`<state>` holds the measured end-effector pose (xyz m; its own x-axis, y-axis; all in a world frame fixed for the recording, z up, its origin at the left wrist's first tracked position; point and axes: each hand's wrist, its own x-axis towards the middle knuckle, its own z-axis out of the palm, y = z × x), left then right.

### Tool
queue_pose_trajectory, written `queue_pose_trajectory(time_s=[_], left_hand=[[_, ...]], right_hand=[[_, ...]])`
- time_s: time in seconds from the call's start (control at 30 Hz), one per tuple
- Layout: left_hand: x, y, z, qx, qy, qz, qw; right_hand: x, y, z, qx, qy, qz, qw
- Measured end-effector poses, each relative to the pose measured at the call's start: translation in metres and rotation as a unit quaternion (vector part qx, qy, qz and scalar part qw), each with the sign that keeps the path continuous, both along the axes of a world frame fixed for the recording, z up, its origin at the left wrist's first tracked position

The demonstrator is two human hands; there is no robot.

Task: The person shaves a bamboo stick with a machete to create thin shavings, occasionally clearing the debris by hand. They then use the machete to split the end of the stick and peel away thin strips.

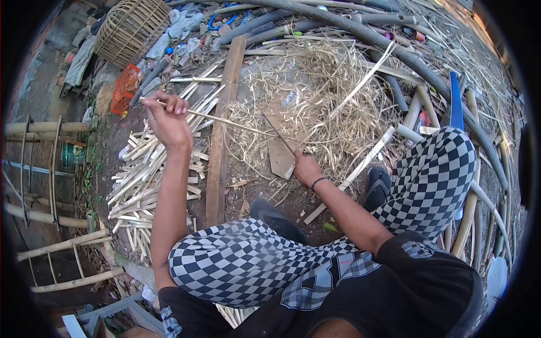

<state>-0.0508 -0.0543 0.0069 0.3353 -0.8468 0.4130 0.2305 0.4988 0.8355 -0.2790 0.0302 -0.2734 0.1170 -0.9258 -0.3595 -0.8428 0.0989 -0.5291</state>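
Note:
My left hand (168,121), raised on the left, pinches a thin bamboo strip (228,121) near its end. The strip slants down to the right, past the middle of the view. In my right hand (307,170) is the handle of a knife (277,133); the narrow dark blade points up and left. Blade and strip cross in this view, above a flat wooden board (280,160) on the ground. Curly bamboo shavings (338,96) lie thickly around and beyond the board. Below my left hand, a heap of split bamboo sticks (143,177) spreads beside my left forearm.
A long wooden beam (221,146) lies between the stick heap and the shavings. Dark poles (360,31) curve around the back and right. A blue saw-like blade (456,104) stands at right. Farther left are a woven basket (131,31) and an orange crate (124,90).

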Motion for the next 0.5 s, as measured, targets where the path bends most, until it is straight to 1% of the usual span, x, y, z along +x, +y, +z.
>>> queue_pose_trajectory(time_s=[0.03,0.07,0.17,0.2,0.27,0.3,0.37,0.4,0.43,0.47,0.5], left_hand=[[0.004,-0.004,-0.004,-0.014,0.018,-0.027,0.999],[0.010,-0.004,-0.004,-0.025,-0.004,-0.066,0.997],[0.012,-0.009,-0.008,-0.017,-0.020,-0.092,0.995],[0.010,-0.007,-0.006,-0.027,-0.016,-0.082,0.996],[0.005,-0.004,0.000,-0.017,-0.146,-0.046,0.988],[0.001,-0.001,0.005,-0.026,-0.142,-0.038,0.989],[-0.006,0.003,0.017,0.021,-0.233,-0.011,0.972],[-0.008,0.001,0.017,0.033,-0.226,-0.008,0.974],[-0.010,0.002,0.019,0.020,-0.221,-0.002,0.975],[-0.014,0.003,0.023,0.040,-0.219,0.000,0.975],[-0.015,0.004,0.026,0.058,-0.216,0.001,0.975]], right_hand=[[-0.001,0.001,-0.002,0.011,-0.011,0.000,1.000],[-0.003,0.001,-0.003,0.021,-0.022,0.000,1.000],[-0.001,0.001,0.014,0.004,-0.021,-0.004,1.000],[-0.001,0.006,0.019,-0.018,-0.035,-0.003,0.999],[-0.002,0.016,0.017,-0.049,-0.044,0.006,0.998],[-0.005,0.019,0.009,-0.056,-0.032,0.012,0.998],[-0.011,0.022,-0.011,-0.075,-0.016,0.021,0.997],[-0.014,0.020,-0.019,-0.038,0.007,0.031,0.999],[-0.017,0.018,-0.025,-0.001,0.032,0.041,0.999],[-0.020,0.016,-0.030,-0.016,0.039,0.044,0.998],[-0.021,0.012,-0.034,0.006,0.036,0.064,0.997]])
